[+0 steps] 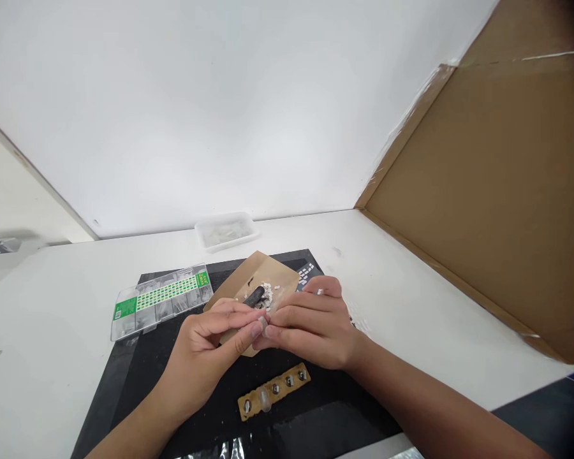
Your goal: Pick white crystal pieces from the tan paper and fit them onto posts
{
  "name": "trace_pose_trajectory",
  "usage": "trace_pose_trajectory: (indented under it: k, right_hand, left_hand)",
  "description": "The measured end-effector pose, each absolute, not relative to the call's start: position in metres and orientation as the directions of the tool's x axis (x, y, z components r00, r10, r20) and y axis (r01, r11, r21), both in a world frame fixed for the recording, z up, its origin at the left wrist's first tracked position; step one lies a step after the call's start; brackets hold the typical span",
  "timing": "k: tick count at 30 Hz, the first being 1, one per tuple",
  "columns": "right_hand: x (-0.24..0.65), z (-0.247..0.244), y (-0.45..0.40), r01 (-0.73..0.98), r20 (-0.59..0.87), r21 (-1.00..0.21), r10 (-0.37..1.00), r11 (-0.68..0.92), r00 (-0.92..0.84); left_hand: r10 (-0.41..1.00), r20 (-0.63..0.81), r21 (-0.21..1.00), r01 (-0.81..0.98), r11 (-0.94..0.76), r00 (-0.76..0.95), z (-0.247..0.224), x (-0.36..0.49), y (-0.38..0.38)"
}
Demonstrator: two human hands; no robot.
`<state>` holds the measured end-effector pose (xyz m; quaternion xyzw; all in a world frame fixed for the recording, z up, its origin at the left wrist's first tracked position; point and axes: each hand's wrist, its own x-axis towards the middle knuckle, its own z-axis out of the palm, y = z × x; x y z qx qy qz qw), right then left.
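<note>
My left hand [201, 357] and my right hand [316, 326] meet over the black mat [172, 395], fingertips pinched around a small translucent whitish piece [263, 324]. Fingers cover much of it, so its exact kind is unclear. Just behind the fingertips lies a folded brown paper sheet [242, 275] bearing white scraps [268, 291] and a dark stick-like object [255, 296]. Nearer me, below the hands, rests a yellowish-brown strip [282, 387] with several holes holding small metal parts. A translucent cap-like piece [265, 400] stands on that strip.
A clear compartment case [161, 299] with a green label lies at the mat's left. Behind it, by the white wall, is a white plastic tub [226, 230] with pale contents. White labels [306, 273] show beyond my right hand. A cardboard panel [483, 191] bounds the right side.
</note>
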<state>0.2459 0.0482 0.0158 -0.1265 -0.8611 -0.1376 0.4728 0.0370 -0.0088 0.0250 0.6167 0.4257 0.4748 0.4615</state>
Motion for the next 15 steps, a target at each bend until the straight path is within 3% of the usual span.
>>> trace_pose_trajectory:
  k: [8, 15]
  right_hand:
    - [0.2380, 0.0146, 0.0494, 0.342, 0.820, -0.240, 0.379, 0.908, -0.430]
    - [0.2366, 0.0096, 0.0505, 0.300, 0.832, -0.213, 0.334, 0.930, -0.442]
  left_hand:
    - [0.963, 0.169, 0.977, 0.096, -0.192, 0.209, 0.0226, 0.0358, -0.0083]
    - [0.979, 0.127, 0.979, 0.136, -0.150, 0.159, 0.0213, 0.0360, -0.0103]
